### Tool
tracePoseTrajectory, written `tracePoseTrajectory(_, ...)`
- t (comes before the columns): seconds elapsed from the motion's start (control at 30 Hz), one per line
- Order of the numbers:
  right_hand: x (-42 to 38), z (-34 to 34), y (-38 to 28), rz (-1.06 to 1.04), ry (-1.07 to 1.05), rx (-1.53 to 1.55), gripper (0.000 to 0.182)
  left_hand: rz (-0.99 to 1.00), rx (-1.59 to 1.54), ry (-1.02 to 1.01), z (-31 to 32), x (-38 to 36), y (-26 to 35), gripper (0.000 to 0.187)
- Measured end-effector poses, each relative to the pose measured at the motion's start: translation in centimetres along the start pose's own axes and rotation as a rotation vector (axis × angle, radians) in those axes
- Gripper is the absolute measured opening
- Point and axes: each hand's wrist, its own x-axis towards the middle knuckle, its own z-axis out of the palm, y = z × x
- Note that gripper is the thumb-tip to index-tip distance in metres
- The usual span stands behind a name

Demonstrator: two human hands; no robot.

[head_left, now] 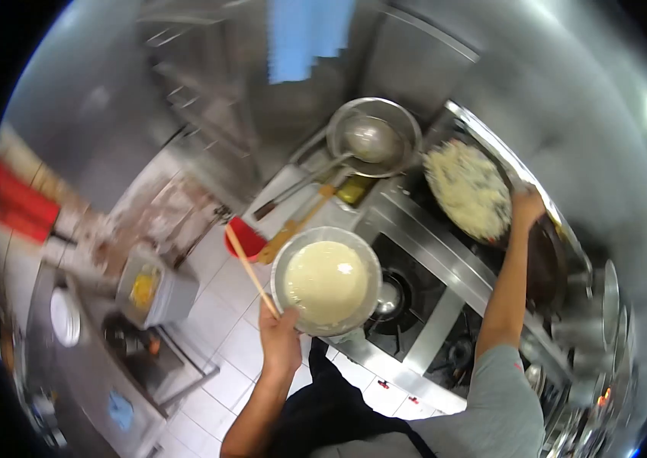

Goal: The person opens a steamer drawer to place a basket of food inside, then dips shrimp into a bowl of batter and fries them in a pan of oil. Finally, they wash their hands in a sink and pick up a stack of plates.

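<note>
My left hand (280,340) is closed on the near left rim of a metal bowl (281,263) holding a smooth, pale cream liquid (323,284). A wooden stick (246,256) rises from that same hand, slanting up to the left. Out to the right, my right hand (527,208) is closed at the edge of a large dark pan at the back of the stove. Its fingers are blurred, and what they grip is too small to make out. Pale, chunky food (467,187) with darker bits fills the pan.
A metal bowl with a ladle (369,137) stands behind the cream bowl, near a wooden spatula (293,227) and a red container (241,235). Burners (396,298) lie right of the cream bowl. Pots (587,328) stand far right; a grey bin (157,294) is left.
</note>
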Motion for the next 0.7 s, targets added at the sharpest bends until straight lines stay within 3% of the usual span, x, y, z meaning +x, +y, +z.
tracePoseTrajectory(0.03, -0.9, 2.9, 1.9, 0.004, 0.104, -0.031, 0.033, 0.009, 0.031, -0.028, -1.6, -0.3, -0.1, 0.041)
tracePoseTrajectory(0.1, -2.8, 11.4, 9.1, -0.159, -0.419, -0.363, 0.025, -0.027, -0.032, -0.05, -4.3, -0.5, -0.4, 0.038)
tracePoseTrajectory(0.13, -3.8, 14.8, 12.5, -0.285, -0.657, -0.466, 0.026, 0.091, 0.11, -0.014, -6.0, -0.9, -0.9, 0.033)
tracePoseTrajectory(0.17, -4.2, 13.8, 8.1, -0.384, -0.626, -0.4, 0.027, 0.203, 0.256, 0.039, -7.4, -1.3, -1.4, 0.03)
tracePoseTrajectory(0.2, -3.8, 11.5, 3.9, -0.385, -0.46, -0.167, 0.028, 0.383, 0.277, 0.117, -8.3, -1.5, -1.6, 0.036)
tracePoseTrajectory(0.23, -3.4, 8.9, -1.3, -0.378, -0.315, 0.104, 0.029, 0.229, 0.158, 0.156, -9.1, -2.4, -0.2, 0.04)
tracePoseTrajectory(0.27, -3.8, 5.0, -7.1, -0.407, -0.241, 0.324, 0.03, 0.276, 0.016, 0.081, -10.4, -2.6, 0.1, 0.042)
tracePoseTrajectory(0.37, -6.9, -7.0, -18.8, -0.498, -0.151, 0.815, 0.034, 0.179, 0.122, 0.156, -14.6, -7.6, 5.6, 0.037)
tracePoseTrajectory(0.5, -15.6, -17.4, -32.5, -0.724, -0.346, 1.367, 0.039, 0.308, -0.015, 0.157, -21.5, -10.8, 7.3, 0.034)
tracePoseTrajectory(0.6, -25.6, -34.3, -42.8, -0.689, -0.729, 1.37, 0.039, 0.373, -0.073, 0.214, -27.0, -15.4, 9.9, 0.034)
tracePoseTrajectory(0.63, -30.0, -34.9, -46.2, -0.738, -0.725, 1.387, 0.033, 0.381, -0.012, 0.309, -28.7, -16.7, 10.9, 0.033)
tracePoseTrajectory(0.7, -40.3, -41.2, -53.2, -0.656, -0.912, 1.294, 0.025, 0.407, 0.041, 0.445, -32.2, -18.1, 12.7, 0.031)
